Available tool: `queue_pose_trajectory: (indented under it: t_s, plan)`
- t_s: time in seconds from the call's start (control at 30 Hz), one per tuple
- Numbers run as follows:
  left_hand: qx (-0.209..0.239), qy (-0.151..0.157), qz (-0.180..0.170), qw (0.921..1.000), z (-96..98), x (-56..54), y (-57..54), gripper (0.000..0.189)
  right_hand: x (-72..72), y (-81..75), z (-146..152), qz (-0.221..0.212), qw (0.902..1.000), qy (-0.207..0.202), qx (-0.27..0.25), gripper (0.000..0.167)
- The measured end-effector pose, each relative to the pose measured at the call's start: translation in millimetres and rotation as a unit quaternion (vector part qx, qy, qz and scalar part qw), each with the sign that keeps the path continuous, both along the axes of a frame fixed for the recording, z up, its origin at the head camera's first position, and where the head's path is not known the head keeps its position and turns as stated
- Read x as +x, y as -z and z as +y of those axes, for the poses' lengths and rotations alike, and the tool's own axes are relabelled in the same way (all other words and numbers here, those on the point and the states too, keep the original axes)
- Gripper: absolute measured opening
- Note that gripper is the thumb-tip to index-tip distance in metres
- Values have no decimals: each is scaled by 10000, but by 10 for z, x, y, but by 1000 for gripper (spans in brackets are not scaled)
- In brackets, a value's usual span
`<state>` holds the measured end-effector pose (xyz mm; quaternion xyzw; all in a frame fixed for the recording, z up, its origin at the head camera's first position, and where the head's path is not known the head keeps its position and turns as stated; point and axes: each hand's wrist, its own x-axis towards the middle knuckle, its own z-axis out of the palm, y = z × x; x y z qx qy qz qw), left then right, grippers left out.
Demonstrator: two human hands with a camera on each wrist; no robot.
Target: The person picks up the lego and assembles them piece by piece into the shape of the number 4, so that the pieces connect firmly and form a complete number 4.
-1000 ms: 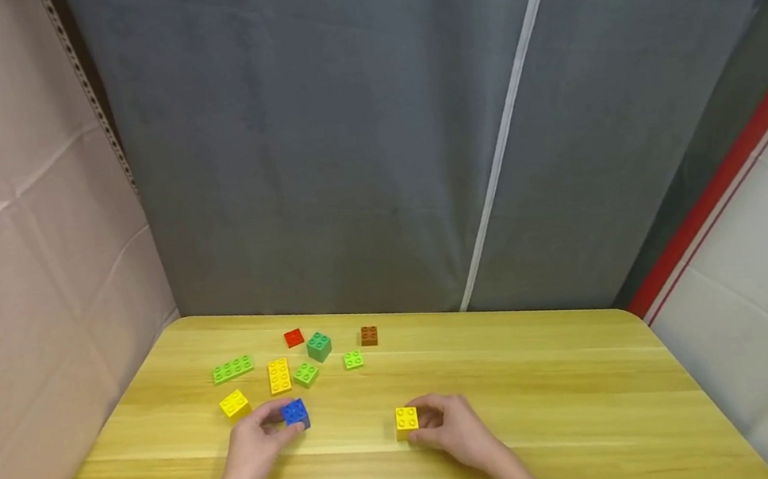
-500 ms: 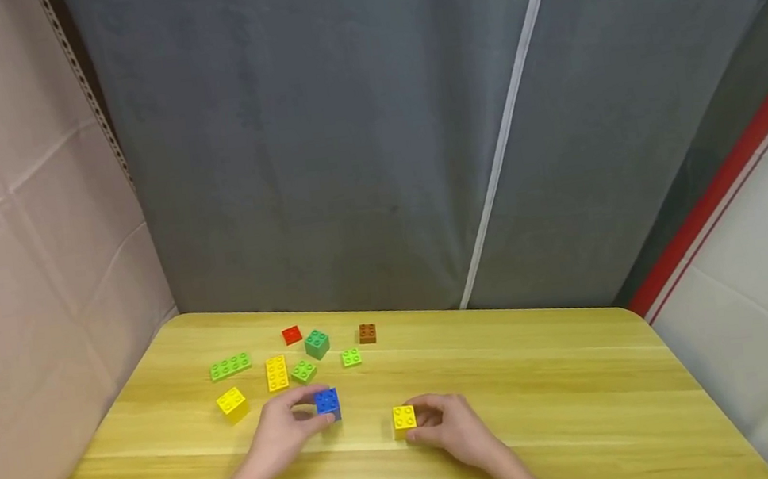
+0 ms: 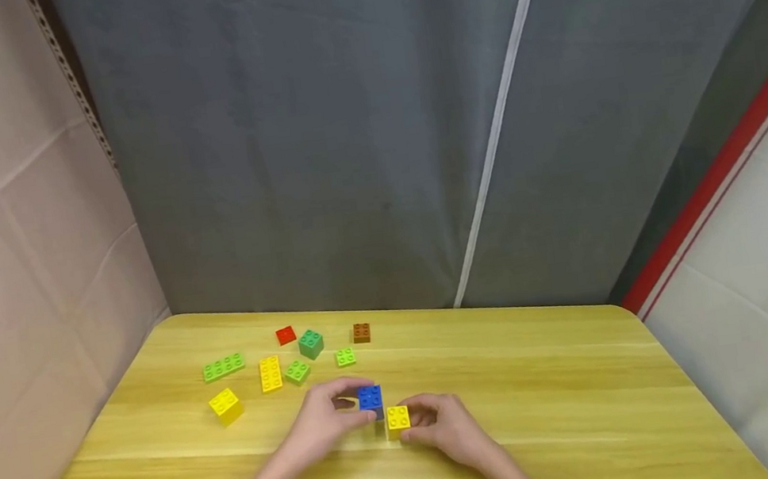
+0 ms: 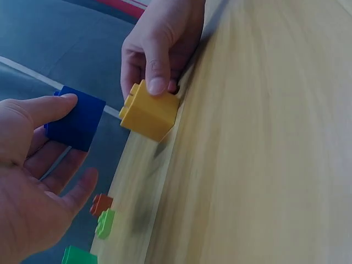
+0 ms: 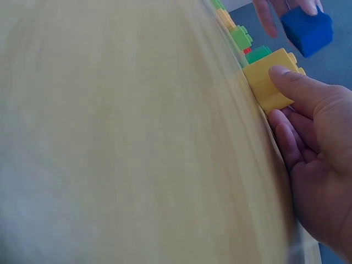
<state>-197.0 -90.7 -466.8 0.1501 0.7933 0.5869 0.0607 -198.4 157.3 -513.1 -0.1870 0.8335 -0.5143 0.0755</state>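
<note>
My left hand (image 3: 323,423) pinches a blue toy building brick (image 3: 370,402) between thumb and fingers, studs up. In the left wrist view the blue brick (image 4: 77,118) is held off the tabletop, higher than the yellow one. A yellow square brick (image 3: 398,421) is pinched by my right hand (image 3: 448,430), close over the wooden table. Its studs also face up. The two bricks are side by side in the head view, blue just left of and behind yellow. In the right wrist view my right thumb lies across one side of the yellow brick (image 5: 269,82).
On the wooden table (image 3: 556,410), behind and left of my hands, lie another yellow brick (image 3: 226,407), a long yellow brick (image 3: 270,374), several light green ones (image 3: 223,368), a dark green brick (image 3: 311,344), a red piece (image 3: 285,335) and a brown brick (image 3: 362,333). A grey curtain (image 3: 310,161) hangs behind.
My left hand has carried the blue brick rightward, up close to the yellow brick. My right hand has stayed almost in place, still holding the yellow brick. The view has shifted slightly.
</note>
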Motion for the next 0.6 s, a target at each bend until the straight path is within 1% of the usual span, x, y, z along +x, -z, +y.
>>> queue_pose_trajectory:
  t_s: [0.1, 0.43, 0.6]
  plan:
    - [108, 172, -107, 9997, 73, -3, 13, 41, 11, -9, -12, -34, 10000, 41, -38, 36]
    - [441, 437, -277, 9977, 221, 0, 109, 42, 0, 17, -28, 11, 9998, 201, 3, 36]
    - [349, 481, -316, 9977, 250, -33, 131, 41, 4, 20, -29, 50, 9997, 237, -44, 34]
